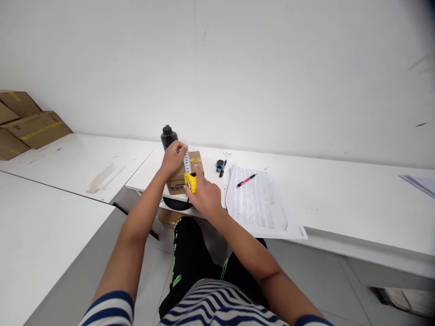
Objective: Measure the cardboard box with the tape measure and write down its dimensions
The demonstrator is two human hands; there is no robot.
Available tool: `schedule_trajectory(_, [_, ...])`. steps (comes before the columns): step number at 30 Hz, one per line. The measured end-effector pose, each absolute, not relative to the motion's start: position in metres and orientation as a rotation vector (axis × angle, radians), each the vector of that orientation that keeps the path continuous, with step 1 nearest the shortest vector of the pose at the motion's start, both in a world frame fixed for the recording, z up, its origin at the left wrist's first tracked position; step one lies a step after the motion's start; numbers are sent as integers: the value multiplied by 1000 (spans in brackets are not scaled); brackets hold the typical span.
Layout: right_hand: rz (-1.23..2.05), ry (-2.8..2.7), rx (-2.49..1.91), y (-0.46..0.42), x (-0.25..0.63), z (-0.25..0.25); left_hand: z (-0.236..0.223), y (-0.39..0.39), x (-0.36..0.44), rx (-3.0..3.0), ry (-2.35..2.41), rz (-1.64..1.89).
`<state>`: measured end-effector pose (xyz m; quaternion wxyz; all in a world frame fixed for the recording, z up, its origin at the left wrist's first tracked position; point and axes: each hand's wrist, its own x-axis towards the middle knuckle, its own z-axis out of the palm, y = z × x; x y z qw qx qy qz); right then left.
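A small cardboard box (176, 186) with yellow tape on top sits near the front edge of the white table. Over its top lies the white numbered blade of a yellow tape measure (192, 183). My right hand (208, 194) is wrapped round the tape measure's case at the near side of the box. At the far side, my left hand (174, 158) pinches the end of the blade, with its fingertips near the box's far edge. Part of the box's top is covered by my hands. Just behind my left hand stands a black bottle (167, 136).
Right of the box lie handwritten papers (251, 203) with a red and black pen (246, 180) on them. A small dark blue object (220, 165) rests by a black marker. Larger cardboard boxes (37, 129) are stacked at far left. The wall (272, 81) closes off the back.
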<state>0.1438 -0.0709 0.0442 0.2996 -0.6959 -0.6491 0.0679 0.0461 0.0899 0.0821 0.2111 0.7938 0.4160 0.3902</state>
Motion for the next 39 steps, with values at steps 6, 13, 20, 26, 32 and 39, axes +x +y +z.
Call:
schedule_trajectory(6, [150, -1494, -1699, -77, 188, 20, 68, 56, 30, 2598, 1059, 578])
schedule_trajectory(13, [418, -1192, -1402, -56, 220, 1, 43, 49, -3, 2643, 1238, 642])
schedule_trajectory(20, [573, -1311, -1170, -25, 229, 52, -8, 28, -26, 2016, 1021, 1118])
schedule_trajectory(26, [640, -1788, -1083, 23, 203, 94, -29, 17, -32, 1694, 945, 1111])
schedule_trajectory(32, [527, -2189, -1039, 54, 163, 103, -16, 27, -30, 1467, 887, 1282])
schedule_trajectory(39, [343, -2343, -1199, 51, 146, 109, 6, 20, -4, 1468, 1024, 1376])
